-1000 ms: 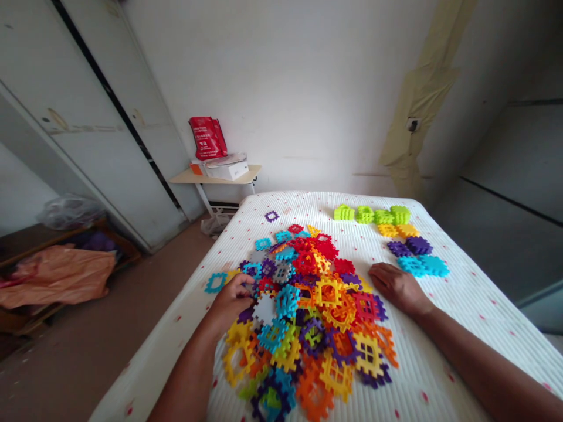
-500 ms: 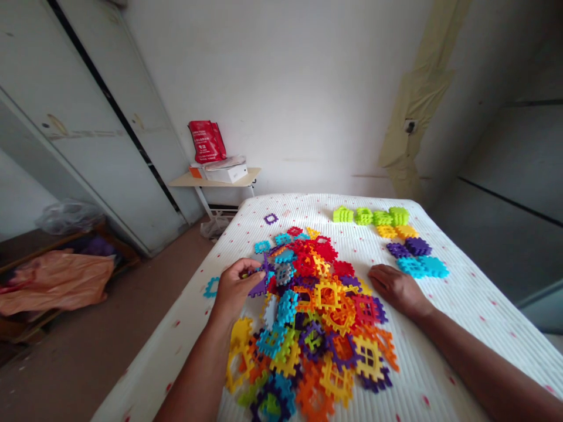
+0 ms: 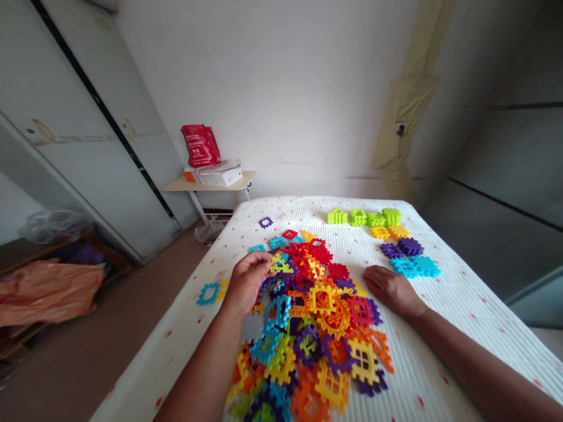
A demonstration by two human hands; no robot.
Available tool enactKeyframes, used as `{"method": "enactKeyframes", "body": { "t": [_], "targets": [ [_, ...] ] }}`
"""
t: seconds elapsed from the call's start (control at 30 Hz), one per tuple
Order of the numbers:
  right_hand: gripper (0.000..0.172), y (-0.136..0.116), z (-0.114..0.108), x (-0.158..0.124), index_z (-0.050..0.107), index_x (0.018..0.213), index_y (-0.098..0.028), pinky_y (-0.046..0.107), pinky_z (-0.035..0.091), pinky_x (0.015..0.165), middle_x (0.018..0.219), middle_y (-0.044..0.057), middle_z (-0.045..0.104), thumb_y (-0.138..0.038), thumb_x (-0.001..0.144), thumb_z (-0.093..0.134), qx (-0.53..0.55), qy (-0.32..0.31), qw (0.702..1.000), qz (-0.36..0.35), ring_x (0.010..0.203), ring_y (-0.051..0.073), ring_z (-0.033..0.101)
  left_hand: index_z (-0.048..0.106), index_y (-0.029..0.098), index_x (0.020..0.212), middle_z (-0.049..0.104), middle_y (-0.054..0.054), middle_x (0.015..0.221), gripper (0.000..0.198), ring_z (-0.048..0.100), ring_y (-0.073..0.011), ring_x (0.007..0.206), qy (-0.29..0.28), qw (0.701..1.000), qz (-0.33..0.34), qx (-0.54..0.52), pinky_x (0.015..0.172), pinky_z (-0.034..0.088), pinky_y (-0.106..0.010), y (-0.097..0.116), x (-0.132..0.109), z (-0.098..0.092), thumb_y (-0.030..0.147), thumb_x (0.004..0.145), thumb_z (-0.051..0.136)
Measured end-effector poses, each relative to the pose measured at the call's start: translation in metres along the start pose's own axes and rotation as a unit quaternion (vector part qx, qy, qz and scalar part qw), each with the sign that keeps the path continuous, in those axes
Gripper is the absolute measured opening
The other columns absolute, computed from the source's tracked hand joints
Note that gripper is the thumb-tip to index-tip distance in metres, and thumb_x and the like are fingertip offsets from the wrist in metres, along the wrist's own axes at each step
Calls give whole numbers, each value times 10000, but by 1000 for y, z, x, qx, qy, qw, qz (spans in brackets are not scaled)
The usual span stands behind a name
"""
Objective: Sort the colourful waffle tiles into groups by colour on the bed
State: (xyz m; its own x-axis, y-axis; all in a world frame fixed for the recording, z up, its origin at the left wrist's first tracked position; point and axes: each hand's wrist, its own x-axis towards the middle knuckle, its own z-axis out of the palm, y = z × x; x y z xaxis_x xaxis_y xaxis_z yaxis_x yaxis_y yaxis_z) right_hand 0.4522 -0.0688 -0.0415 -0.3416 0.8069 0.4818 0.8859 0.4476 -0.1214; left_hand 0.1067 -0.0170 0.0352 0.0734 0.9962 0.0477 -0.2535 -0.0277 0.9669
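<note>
My left hand (image 3: 251, 282) is closed at the fingertips on a lime-green triangular interlocking block piece (image 3: 281, 265), raised over the left side of the pile. Below it spreads a heap of toothed plastic building pieces (image 3: 323, 299) in red, orange, yellow, purple, blue and green, many of them window-like frames. Beside the heap's right edge, my right hand (image 3: 391, 288) rests on the bed cover with its fingers curled and pressed together; nothing shows in it. The undersides of its fingers are hidden.
Sorted stacks stand at the far right: green (image 3: 376, 218), yellow (image 3: 390, 232), purple (image 3: 402, 247) and blue (image 3: 416, 266). A lone purple frame (image 3: 265, 222) lies at the back left, a blue frame (image 3: 207, 293) near the left edge. Beyond is a small table (image 3: 176, 185).
A purple piece showed at my left fingers before; now the lime-green triangular piece shows there instead. That hand has moved slightly right and up. My right hand stays resting on the cover.
</note>
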Motion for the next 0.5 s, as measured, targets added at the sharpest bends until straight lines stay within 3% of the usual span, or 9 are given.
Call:
{"method": "enactKeyframes", "body": {
  "t": [0.17,0.3,0.4,0.5],
  "targets": [
    [219,-11,-9,14,625,892,-170,274,496,676,870,94,661,-264,900,428,58,71,995,47,762,171,625,614,164,802,582,25,752,263,564,-106,657,-8,1000,4,26,637,474,-243,-7,0,2,241,573,719],
    [180,-55,-24,44,625,893,-180,244,476,614,808,48,656,-291,876,483,205,63,974,78,644,125,591,608,167,825,591,11,785,289,589,-133,727,-23,998,21,53,683,475,-249,-9,-1,11,269,581,724],
    [185,-93,-28,69,613,925,-174,204,439,528,735,5,631,-323,837,550,361,37,926,105,581,96,549,605,166,870,606,-10,821,295,584,-142,769,-49,996,40,68,724,464,-248,-10,-2,18,289,623,709],
    [156,-119,-24,87,603,857,-174,187,422,506,681,-28,589,-314,788,606,454,54,882,113,550,75,506,604,171,884,609,-12,819,278,571,-136,755,-63,991,61,98,718,459,-237,-11,-3,25,297,653,695]
  ]
}}
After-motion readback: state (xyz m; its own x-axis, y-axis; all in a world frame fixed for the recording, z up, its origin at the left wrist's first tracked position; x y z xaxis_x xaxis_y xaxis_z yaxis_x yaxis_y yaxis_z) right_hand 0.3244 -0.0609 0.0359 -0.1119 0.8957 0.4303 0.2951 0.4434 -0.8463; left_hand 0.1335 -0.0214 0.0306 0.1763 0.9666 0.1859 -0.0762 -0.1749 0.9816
